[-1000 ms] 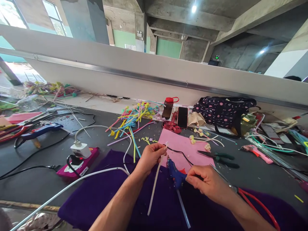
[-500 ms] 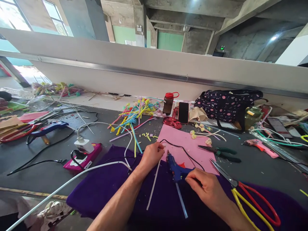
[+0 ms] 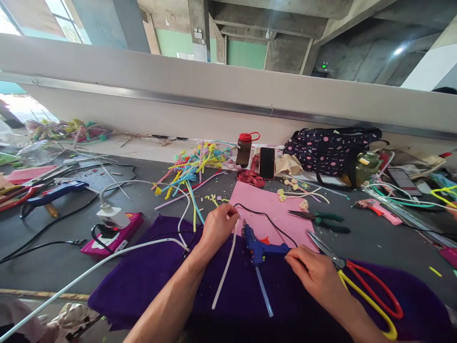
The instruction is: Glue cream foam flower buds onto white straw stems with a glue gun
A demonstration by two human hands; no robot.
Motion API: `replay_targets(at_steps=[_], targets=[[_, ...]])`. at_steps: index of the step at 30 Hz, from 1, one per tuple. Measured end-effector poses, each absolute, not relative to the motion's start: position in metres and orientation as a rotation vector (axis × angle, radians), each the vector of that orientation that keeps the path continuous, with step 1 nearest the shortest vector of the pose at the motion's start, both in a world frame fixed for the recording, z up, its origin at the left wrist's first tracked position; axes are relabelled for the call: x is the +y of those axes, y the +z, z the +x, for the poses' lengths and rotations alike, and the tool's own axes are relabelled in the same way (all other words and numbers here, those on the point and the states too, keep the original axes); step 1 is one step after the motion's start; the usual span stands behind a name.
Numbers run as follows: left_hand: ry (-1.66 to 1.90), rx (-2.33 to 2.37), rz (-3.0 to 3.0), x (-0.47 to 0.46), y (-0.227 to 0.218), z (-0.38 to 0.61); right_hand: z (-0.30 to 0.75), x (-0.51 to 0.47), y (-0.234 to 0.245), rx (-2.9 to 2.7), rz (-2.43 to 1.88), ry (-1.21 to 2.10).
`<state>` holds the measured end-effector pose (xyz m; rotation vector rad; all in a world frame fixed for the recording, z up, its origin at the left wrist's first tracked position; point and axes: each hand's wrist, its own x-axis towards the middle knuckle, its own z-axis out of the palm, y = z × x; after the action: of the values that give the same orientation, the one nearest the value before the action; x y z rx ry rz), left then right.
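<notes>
The left hand (image 3: 217,225) sits mid-bench (image 3: 374,244), its grip pinched on the far end of a white rod (image 3: 223,281) that slants near-left across the purple cloth (image 3: 150,281). Just right of it a blue glue gun (image 3: 259,245) lies on the cloth at the near edge of the pink sheet (image 3: 271,209). The right hand (image 3: 312,272) curls against its handle; I cannot tell whether that grip is clenched. Scissors (image 3: 371,290) lie just right.

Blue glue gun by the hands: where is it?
Head view, centre: the blue glue gun lies on the purple cloth, between the left hand pinching a white stick and the right hand, near the pink sheet.
</notes>
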<state>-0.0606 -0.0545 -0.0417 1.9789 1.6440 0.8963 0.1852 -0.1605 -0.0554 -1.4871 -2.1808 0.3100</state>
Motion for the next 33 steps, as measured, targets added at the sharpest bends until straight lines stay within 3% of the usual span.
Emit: replay_targets(at_steps=[7,19,33], targets=[[0.909,1.752,2.142,-0.054,-0.046,-0.059,0.197,-0.105,-0.008,-2.606,-1.682,-0.043],[0.246,1.766,2.508,-0.026,-0.012,-0.027,0.179,-0.03,-0.036,-2.66,-1.746,0.1],[0.15,1.838,2.494,-0.006,-0.033,-0.034,0.192,-0.009,-0.037,-2.488,-1.522,0.263]])
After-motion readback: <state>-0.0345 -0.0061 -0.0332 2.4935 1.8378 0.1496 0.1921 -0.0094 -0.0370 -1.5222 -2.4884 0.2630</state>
